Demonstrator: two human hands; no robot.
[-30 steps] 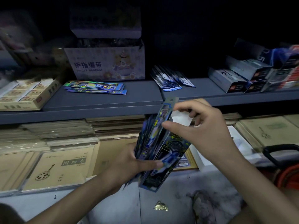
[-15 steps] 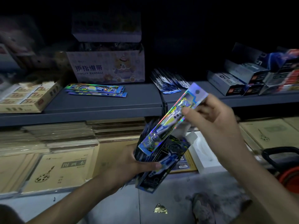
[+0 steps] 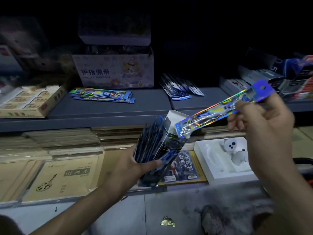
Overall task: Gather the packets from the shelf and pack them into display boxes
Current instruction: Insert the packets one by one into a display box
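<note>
My left hand (image 3: 135, 165) grips a dark blue display box (image 3: 169, 148) together with a fan of dark packets (image 3: 149, 141) held against its left side. The box's white top flap (image 3: 171, 121) stands open. My right hand (image 3: 260, 122) pinches one long holographic packet (image 3: 220, 109) near its upper end. That packet slants down to the left, and its lower tip sits at the box's open mouth. More holographic packets (image 3: 101, 94) lie flat on the grey shelf (image 3: 110, 109), and a pile of dark blue packets (image 3: 181, 89) lies further right.
A finger-bandage carton (image 3: 116, 70) stands at the shelf's back. A tan box (image 3: 32, 102) sits at the left, grey and blue boxes (image 3: 271, 77) at the right. Below lie sketchbooks (image 3: 64, 177), a white foam tray (image 3: 225, 160) and a gold wrapper (image 3: 167, 221) on the floor.
My right hand has drawn the holographic packet up and to the right, out of the bundle, so it now slants with only its lower tip at the box mouth. My left hand holds steady.
</note>
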